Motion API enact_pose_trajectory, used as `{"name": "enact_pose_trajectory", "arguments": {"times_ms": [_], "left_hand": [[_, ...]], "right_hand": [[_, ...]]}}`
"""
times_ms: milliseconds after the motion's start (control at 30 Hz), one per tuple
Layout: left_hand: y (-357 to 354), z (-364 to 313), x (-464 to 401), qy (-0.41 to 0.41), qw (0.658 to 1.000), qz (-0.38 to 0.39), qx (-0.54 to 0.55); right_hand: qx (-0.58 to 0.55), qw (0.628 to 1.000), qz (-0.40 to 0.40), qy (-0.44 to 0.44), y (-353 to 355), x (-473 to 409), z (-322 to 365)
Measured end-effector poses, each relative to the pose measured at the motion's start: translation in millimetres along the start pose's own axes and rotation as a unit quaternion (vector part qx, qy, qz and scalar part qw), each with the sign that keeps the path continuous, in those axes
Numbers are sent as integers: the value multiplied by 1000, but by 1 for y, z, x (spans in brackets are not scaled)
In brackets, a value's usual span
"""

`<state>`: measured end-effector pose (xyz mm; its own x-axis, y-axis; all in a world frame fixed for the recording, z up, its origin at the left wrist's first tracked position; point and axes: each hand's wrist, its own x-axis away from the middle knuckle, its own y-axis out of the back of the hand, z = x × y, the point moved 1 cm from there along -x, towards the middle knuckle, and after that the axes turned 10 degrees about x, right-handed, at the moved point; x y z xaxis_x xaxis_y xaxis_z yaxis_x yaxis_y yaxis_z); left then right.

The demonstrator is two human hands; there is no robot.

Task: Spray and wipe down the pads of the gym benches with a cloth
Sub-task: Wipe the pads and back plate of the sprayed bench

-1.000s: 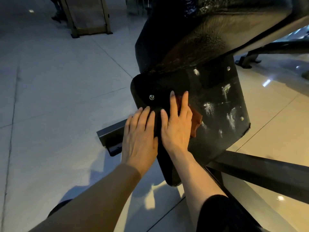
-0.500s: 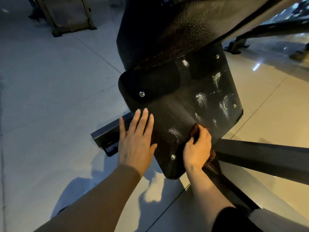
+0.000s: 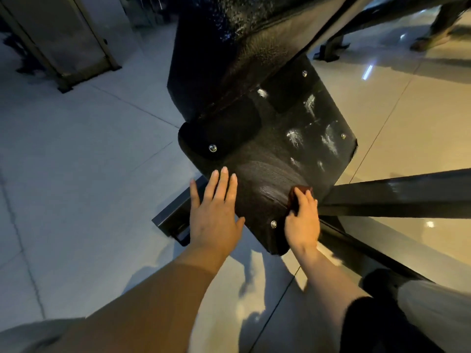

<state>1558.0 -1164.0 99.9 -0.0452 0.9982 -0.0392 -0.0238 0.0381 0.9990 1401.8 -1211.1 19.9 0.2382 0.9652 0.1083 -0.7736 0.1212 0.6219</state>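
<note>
Right hand (image 3: 302, 222) presses a dark cloth (image 3: 297, 200) to the pad's (image 3: 267, 179) near corner, foam streaks (image 3: 311, 138) lying up and away; left hand (image 3: 216, 212) rests spread flat.

Bench pad (image 3: 265, 174) w/ white spray streaks (image 3: 293, 137), cloth (image 3: 297, 197).
</note>
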Motion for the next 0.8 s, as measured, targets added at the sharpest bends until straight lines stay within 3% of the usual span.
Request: {"name": "enact_pose_trajectory", "arguments": {"times_ms": [67,167,233,267,333,400,433,533,667,733,800], "left_hand": [[1,1,1,0,1000,5,2],[-2,3,2,-14,1000,-1,-18],[-4,2,0,-13,1000,-4,-15],[-5,0,0,-14,1000,-5,-12],[-9,1,-1,-24,1000,-15,-14],[-10,4,-2,-36,999,-19,-18],[-10,5,-2,-44,999,-19,-19],[-9,11,-1,-71,997,-30,-17],[-6,19,-1,-107,992,-61,-10],[-7,22,-3,-113,992,-59,-15],[-6,25,-5,-129,989,-68,-22]], "right_hand": [[-7,998,16,64,-3,12,34],[1,971,44,233,-11,32,75],[18,963,40,268,-12,31,66],[19,971,23,236,-12,27,52],[-6,996,-28,80,-8,18,20],[-26,995,-56,-81,-9,12,7],[-24,992,-66,-109,-12,13,14],[-34,995,-95,-4,-27,26,60],[-83,979,-42,183,-38,43,91],[-57,983,-58,167,-33,33,66],[-26,994,-103,39,-27,21,29]]}}
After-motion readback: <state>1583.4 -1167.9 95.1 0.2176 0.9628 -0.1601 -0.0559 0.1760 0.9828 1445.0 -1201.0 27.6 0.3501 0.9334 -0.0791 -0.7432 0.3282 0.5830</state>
